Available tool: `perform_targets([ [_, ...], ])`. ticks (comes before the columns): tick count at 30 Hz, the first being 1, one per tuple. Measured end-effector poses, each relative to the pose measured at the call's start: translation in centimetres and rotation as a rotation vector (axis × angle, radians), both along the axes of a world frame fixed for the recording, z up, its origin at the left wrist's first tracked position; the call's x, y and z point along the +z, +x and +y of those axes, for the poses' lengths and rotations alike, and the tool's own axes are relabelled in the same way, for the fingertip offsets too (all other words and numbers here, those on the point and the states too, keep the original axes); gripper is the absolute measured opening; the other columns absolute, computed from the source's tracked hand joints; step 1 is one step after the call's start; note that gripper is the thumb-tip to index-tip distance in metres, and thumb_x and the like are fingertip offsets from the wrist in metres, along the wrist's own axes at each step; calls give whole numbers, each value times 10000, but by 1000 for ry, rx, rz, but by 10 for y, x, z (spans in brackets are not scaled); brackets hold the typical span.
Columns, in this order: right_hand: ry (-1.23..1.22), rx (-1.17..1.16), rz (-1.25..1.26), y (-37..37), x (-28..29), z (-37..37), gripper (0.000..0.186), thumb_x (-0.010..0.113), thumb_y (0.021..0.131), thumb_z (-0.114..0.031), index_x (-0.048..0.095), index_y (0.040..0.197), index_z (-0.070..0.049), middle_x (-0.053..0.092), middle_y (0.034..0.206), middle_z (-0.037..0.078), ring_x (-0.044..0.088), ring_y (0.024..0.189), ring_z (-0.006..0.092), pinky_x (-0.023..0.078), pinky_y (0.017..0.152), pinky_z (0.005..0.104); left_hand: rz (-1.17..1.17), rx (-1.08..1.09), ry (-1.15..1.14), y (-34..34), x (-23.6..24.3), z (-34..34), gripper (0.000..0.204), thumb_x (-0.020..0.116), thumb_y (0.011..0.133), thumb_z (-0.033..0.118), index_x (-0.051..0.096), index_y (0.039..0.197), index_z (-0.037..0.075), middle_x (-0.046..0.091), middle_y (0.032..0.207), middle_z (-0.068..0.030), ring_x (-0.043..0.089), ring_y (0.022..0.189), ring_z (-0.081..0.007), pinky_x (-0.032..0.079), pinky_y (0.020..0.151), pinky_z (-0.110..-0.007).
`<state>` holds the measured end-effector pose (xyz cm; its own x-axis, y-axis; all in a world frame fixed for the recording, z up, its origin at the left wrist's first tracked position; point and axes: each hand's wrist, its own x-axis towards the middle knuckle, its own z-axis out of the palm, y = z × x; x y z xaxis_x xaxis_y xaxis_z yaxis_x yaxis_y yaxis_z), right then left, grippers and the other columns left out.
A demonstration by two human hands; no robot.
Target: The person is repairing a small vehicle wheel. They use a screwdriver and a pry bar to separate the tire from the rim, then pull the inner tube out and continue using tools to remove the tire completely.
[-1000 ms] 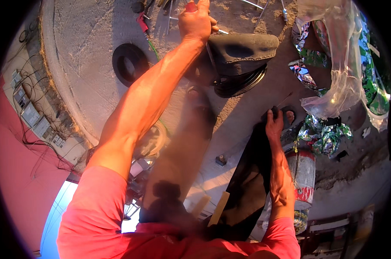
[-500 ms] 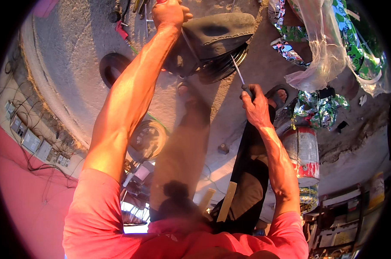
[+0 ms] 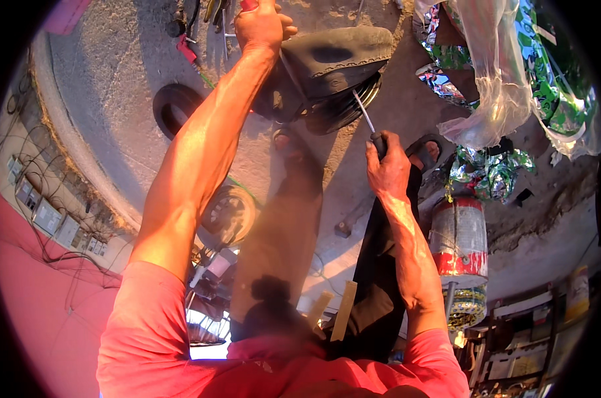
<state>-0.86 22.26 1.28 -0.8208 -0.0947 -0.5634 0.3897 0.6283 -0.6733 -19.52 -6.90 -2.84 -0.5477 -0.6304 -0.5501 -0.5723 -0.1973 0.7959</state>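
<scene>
A worn black tyre (image 3: 340,56) lies on the ground ahead of me, with a dark wheel rim (image 3: 343,114) showing at its near edge. My left hand (image 3: 259,32) is closed round a red-handled tool (image 3: 248,4) at the tyre's far left; a thin shaft seems to run from it down to the tyre. In my right hand (image 3: 389,169) is a screwdriver (image 3: 365,114) with a black handle. Its metal shaft points up and left, the tip at the gap between tyre and rim. Whether the tip touches the rubber I cannot tell.
A small tyre (image 3: 174,109) and a small wheel (image 3: 227,215) lie to the left. Hand tools (image 3: 214,13) lie at the far edge. Clear plastic sheeting (image 3: 493,99) and shiny foil wrap (image 3: 489,169) are at the right, above a red-and-white bucket (image 3: 458,242). My sandalled feet (image 3: 426,152) flank the wheel.
My right hand has drawn slightly back and to the left, and the screwdriver's tip sits a little nearer me. My left hand has hardly moved.
</scene>
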Motion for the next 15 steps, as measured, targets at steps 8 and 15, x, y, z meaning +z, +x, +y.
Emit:
perform_targets([
  [8, -48, -109, 37, 26, -27, -8, 279, 773, 944, -259, 682, 1066, -25, 692, 825, 131, 663, 718, 239, 534, 694, 351, -135, -59, -46, 6, -8, -5, 500, 664, 983, 464, 596, 879, -20, 618, 615, -123, 612, 450, -239, 536, 403, -363],
  [15, -186, -41, -230, -5, -9, 15, 340, 718, 987, -328, 669, 1021, 6, 620, 707, 58, 529, 634, 112, 469, 601, 312, -167, -74, -106, 8, -11, -1, 615, 678, 959, 516, 641, 882, -93, 663, 643, -180, 651, 473, -268, 576, 420, -380],
])
